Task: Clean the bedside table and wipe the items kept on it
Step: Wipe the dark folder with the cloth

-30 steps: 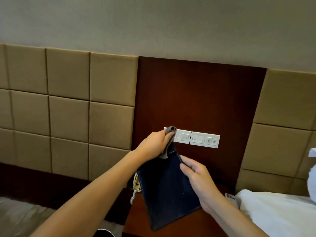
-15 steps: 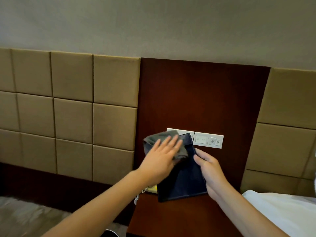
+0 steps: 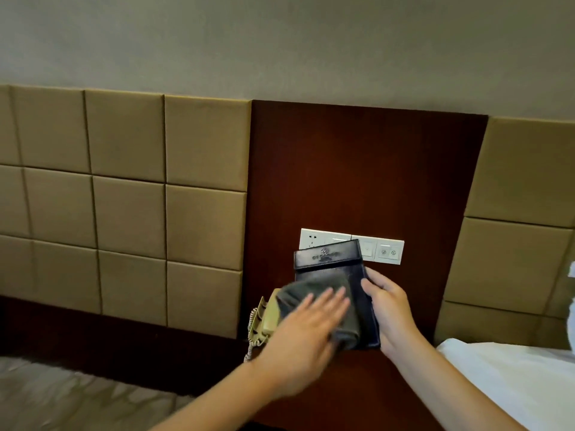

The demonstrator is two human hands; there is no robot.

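Note:
A dark blue leather folder (image 3: 329, 259) stands tilted upright above the reddish-brown bedside table (image 3: 357, 387), its embossed flap at the top. My right hand (image 3: 389, 309) grips the folder's right edge. My left hand (image 3: 308, 334), fingers spread flat and blurred by motion, presses a grey cloth (image 3: 314, 293) against the folder's lower front. A beige corded telephone (image 3: 264, 318) sits on the table's left side, mostly hidden behind my left hand and the cloth.
White wall switches and a socket (image 3: 382, 250) are set in the dark wood panel (image 3: 357, 169) behind the folder. Padded beige wall tiles (image 3: 124, 213) flank the panel. White bedding (image 3: 510, 374) lies at the right; patterned carpet (image 3: 62, 396) at lower left.
My left hand has slid the cloth from the folder's top down to its lower front, uncovering the embossed flap. My right hand stays on the folder's right edge.

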